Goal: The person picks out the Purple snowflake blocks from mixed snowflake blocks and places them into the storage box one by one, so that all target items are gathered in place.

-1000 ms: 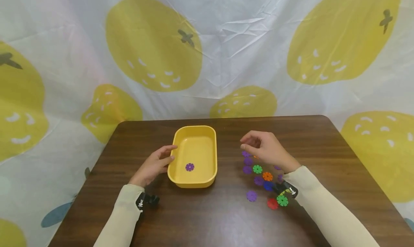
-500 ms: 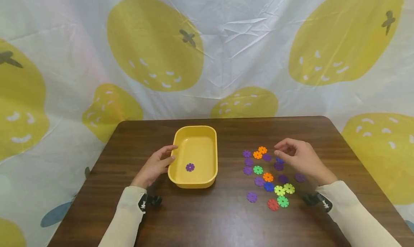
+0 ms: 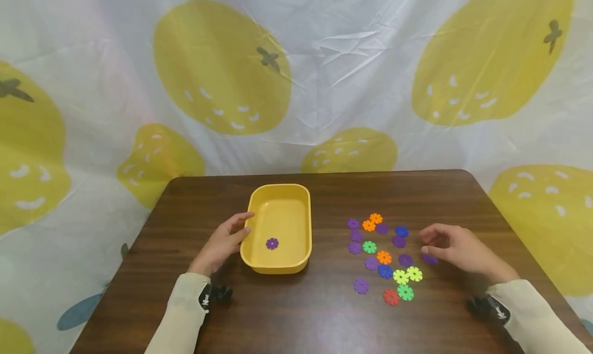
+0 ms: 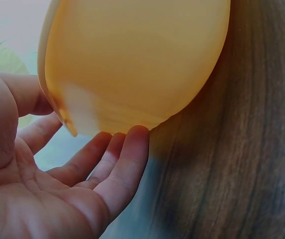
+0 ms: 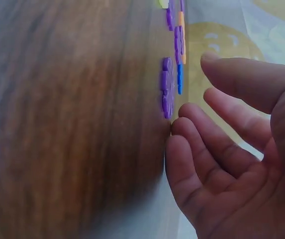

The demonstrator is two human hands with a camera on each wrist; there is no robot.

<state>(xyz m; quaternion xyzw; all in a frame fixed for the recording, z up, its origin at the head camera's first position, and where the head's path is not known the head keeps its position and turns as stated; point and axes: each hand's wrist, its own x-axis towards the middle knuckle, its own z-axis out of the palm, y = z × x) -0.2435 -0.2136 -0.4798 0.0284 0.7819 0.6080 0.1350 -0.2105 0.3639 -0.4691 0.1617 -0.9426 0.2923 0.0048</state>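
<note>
My left hand (image 3: 221, 242) grips the left side of a yellow plastic tub (image 3: 303, 259). In the left wrist view its thumb lies at the rim and the other fingertips touch the outer wall (image 4: 147, 64). Inside the tub lies one purple snowflake disc (image 3: 272, 244). My right hand (image 3: 463, 250), fingers loosely bent and nothing between them, hovers at the right end of the scattered discs. Right by its fingertips is a purple snowflake disc (image 3: 430, 260), partly covered by the hand in the head view; the right wrist view shows a purple disc (image 5: 167, 87) edge-on just beyond the fingers.
Several purple, green, orange, blue, yellow and red snowflake discs lie flat on the brown table (image 3: 296, 313), such as a red disc (image 3: 391, 297) at the front and an orange disc (image 3: 376, 218) at the back. A lemon-patterned curtain (image 3: 319, 86) hangs behind the table.
My right hand has moved right and nearer, from over the back of the discs to their right end, uncovering several discs. My left hand and the tub have stayed put.
</note>
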